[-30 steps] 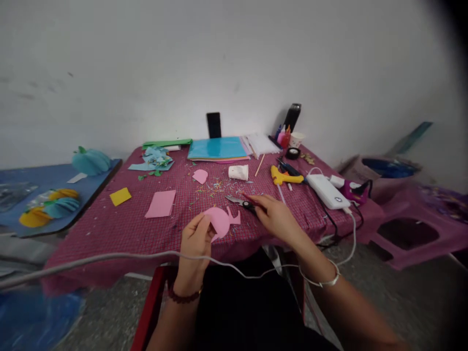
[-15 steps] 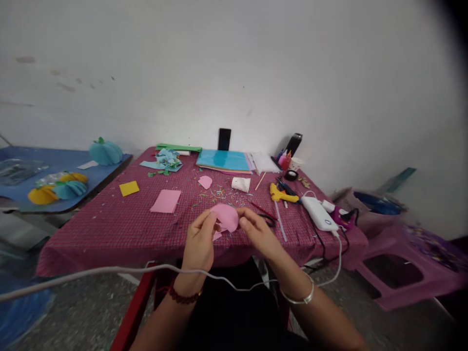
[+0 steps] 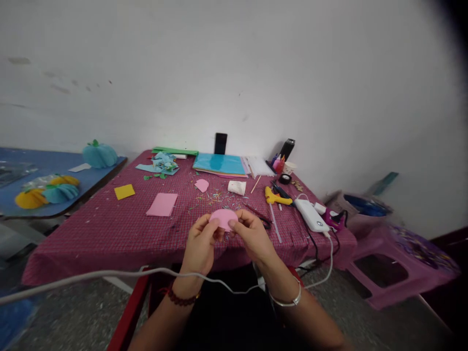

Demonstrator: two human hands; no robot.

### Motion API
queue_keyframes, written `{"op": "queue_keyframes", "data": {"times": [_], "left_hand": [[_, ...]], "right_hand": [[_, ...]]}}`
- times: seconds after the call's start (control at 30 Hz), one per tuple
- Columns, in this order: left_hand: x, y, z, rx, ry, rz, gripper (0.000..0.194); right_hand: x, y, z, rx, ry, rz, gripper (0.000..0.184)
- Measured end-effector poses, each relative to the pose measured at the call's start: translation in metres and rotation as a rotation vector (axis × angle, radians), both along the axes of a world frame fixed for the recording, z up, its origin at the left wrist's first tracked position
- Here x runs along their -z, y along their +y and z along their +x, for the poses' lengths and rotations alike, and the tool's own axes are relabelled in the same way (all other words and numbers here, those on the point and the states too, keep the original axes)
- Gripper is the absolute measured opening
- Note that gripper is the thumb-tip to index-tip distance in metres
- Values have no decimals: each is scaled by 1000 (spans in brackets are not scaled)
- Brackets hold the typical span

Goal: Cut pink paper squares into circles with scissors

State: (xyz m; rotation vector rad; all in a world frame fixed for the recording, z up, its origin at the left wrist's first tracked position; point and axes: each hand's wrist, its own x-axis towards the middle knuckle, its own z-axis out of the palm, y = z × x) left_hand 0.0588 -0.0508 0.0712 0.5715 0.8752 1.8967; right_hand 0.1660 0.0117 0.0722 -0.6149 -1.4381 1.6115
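Note:
Both my hands hold a rounded pink paper cutout (image 3: 223,217) over the near edge of a table with a magenta checked cloth (image 3: 120,229). My left hand (image 3: 200,242) pinches its left side and my right hand (image 3: 251,236) pinches its right side. Just right of my right hand, a pair of scissors (image 3: 263,220) lies on the cloth. A white cable (image 3: 109,276) runs across in front of my wrists.
On the cloth lie a pink sheet (image 3: 162,204), a yellow square (image 3: 124,191), a small pink piece (image 3: 201,185), a paper cup on its side (image 3: 237,187), a yellow glue gun (image 3: 276,196), a white power bank (image 3: 308,215) and stacked coloured paper (image 3: 220,164). A pink stool (image 3: 391,265) stands right.
My right hand left the scissors on the table and came to the pink cutout; both hands now hold it, folded into a rounder shape. The view shifted.

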Motion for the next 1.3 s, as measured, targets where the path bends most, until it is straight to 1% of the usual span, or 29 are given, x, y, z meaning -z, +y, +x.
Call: {"op": "queue_keyframes", "data": {"times": [0.07, 0.13, 0.23, 0.33, 0.4, 0.43, 0.47, 0.5, 0.57, 0.6, 0.63, 0.67, 0.73, 0.77, 0.83, 0.9, 0.97, 1.03, 1.17, 1.3], "left_hand": [[4, 1, 0, -8, 19, -6, 17], [10, 3, -1, -28, 78, -20, 20], [20, 8, -1, -88, 220, -36, 24], [28, 11, 1, -161, 367, -46, 27], [31, 9, -2, -132, 478, -62, 22], [31, 9, -7, -79, 555, -72, 16], [30, 9, -15, -1, 652, -81, 11], [28, 10, -27, 79, 768, -94, 12], [20, 16, -63, 209, 1054, -109, 18], [16, 21, -86, 153, 1175, -153, 20], [12, 27, -110, 38, 1280, -213, 25], [8, 33, -136, -33, 1404, -280, 30], [6, 45, -182, -74, 1468, -368, 39], [7, 49, -202, -80, 1499, -402, 43], [14, 51, -230, -27, 1570, -452, 49], [26, 46, -246, 86, 1625, -477, 58], [37, 39, -257, 186, 1661, -490, 65], [45, 34, -267, 240, 1682, -494, 70], [53, 35, -288, 258, 1689, -463, 71], [59, 41, -300, 248, 1654, -428, 61]], "right_hand": [[3, 3, 0, 35, 7, -10, 19], [5, 6, 1, 65, 24, -33, 19], [9, 10, 1, 102, 64, -61, 19], [15, 14, 1, 109, 39, -21, 19], [20, 20, 1, 115, 0, 0, 21], [23, 23, 2, 125, -12, -9, 23], [27, 27, 3, 138, -15, -32, 24], [31, 31, 4, 151, -15, -65, 25], [40, 41, 8, 144, -18, -116, 27], [44, 45, 10, 134, -24, -137, 27], [49, 49, 13, 124, -33, -155, 27], [53, 52, 15, 119, -44, -170, 27], [62, 57, 17, 115, -66, -190, 27], [66, 58, 17, 117, -76, -194, 27], [72, 59, 16, 121, -97, -195, 27], [76, 59, 13, 123, -119, -183, 27], [78, 59, 11, 120, -142, -163, 28], [79, 59, 11, 111, -164, -145, 28], [81, 61, 13, 94, -193, -125, 29], [87, 64, 15, 89, -227, -117, 27]]}}
